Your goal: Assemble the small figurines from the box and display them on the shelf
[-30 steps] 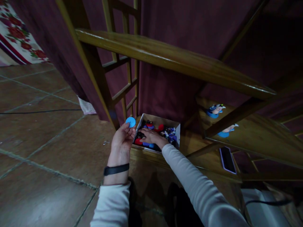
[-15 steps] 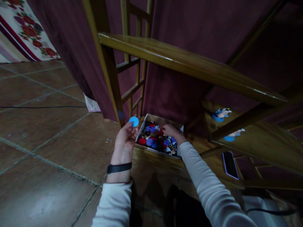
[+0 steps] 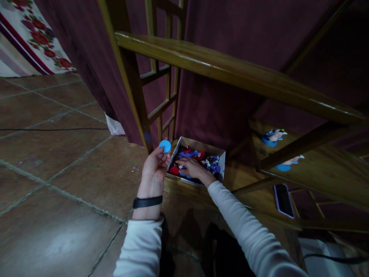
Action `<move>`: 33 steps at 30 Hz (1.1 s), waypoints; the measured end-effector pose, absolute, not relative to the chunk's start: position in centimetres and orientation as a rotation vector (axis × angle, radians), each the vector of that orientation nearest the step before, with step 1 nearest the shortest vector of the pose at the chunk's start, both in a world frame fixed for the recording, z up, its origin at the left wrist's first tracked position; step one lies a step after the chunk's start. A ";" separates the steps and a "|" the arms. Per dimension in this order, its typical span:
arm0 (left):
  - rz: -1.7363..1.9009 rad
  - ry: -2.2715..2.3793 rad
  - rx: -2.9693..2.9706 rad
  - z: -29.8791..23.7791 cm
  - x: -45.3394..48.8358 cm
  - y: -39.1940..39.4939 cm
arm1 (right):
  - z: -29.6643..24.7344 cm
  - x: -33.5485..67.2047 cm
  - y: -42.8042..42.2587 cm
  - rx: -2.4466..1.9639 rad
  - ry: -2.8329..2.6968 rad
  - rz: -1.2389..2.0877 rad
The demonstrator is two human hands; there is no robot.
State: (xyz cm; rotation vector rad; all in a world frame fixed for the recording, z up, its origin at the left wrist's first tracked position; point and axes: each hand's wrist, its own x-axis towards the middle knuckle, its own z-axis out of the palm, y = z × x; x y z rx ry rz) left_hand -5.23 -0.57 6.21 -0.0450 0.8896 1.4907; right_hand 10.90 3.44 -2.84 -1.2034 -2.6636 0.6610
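Observation:
My left hand [image 3: 155,163] pinches a light blue disc [image 3: 165,146], held up beside the left wall of a cardboard box [image 3: 210,146]. Inside the box lie many small pieces, among them a red disc [image 3: 174,169], blue-purple discs and little black-and-white figures. My right hand [image 3: 191,168] reaches into the box from the right, its fingers spread over the pieces near the left side. Whether its fingertips touch any piece is too dark to make out, and the hand covers the middle of the pile.
The box rests on the low board of a wooden shelf [image 3: 230,57]; an upper plank runs above it. To the right, two figures on blue bases, one of them a figurine [image 3: 273,137], stand on another shelf near a phone [image 3: 284,200]. A purple curtain [image 3: 213,111] hangs behind.
My right hand has moved left across the box, and its fingers have spread. Pieces in the pile have shifted. The left hand still holds the blue disc in nearly the same place.

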 end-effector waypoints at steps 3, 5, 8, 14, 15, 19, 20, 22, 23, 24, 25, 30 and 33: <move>1.496 0.886 -0.028 6.1 -5.1 -0.6 | -2.9 10.0 3.0 -1.300 -2.689 0.566; 1.499 0.879 -0.011 6.1 -5.1 -0.6 | -2.8 10.0 2.9 -1.396 -2.694 0.512; 1.501 0.869 -0.006 6.1 -5.2 -0.7 | -2.3 10.8 3.0 -1.509 -2.700 0.478; 1.503 0.866 -0.008 5.9 -5.4 -0.6 | -1.2 11.5 3.2 -1.707 -2.671 0.460; 1.502 0.864 -0.009 5.8 -5.3 -0.6 | -1.3 11.3 3.1 -1.720 -2.676 0.429; 1.493 0.842 -0.017 5.7 -5.0 -0.6 | -2.3 10.1 2.3 -1.765 -2.650 0.353; 1.492 0.843 -0.017 5.6 -4.9 -0.6 | -2.5 9.8 2.1 -1.764 -2.634 0.358; 1.494 0.861 0.001 5.5 -4.7 -0.6 | -2.8 9.5 1.9 -1.730 -2.600 0.392; 1.491 0.877 0.024 5.3 -4.6 -0.6 | -2.7 9.5 1.8 -1.701 -2.583 0.420; 1.485 0.897 0.055 5.2 -4.5 -0.6 | -2.6 9.7 1.7 -1.673 -2.556 0.452; 1.475 0.921 0.093 5.0 -4.3 -0.5 | -2.4 10.0 1.6 -1.654 -2.504 0.492; 1.425 1.053 0.298 4.2 -2.8 -0.4 | -0.8 12.9 -0.3 -1.530 -1.662 0.837; 1.389 1.106 0.401 3.9 -1.2 -0.7 | 0.3 14.6 -2.6 -1.245 -1.159 1.106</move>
